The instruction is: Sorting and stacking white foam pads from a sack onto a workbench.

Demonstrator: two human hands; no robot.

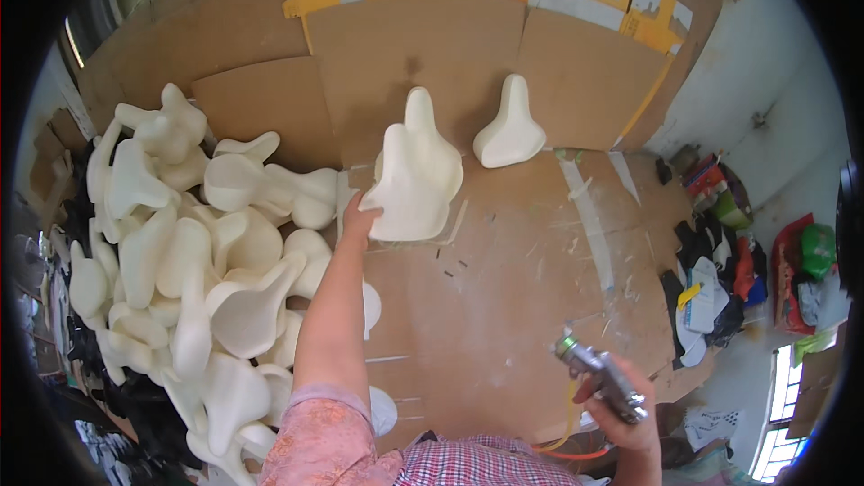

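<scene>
Left hand fingers pinch the near-left edge of the foam seat, long axis pointing away from fingers; right hand, well back, grips the spray gun.

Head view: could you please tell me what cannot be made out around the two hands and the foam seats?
- Left hand: fingers hidden behind the foam seat edge, so the grip is unclear.
- Right hand: spray gun trigger covered by the fingers; its orange hose is cut off by the lower edge.
- Foam pile: lower pieces are buried, so no count.
</scene>
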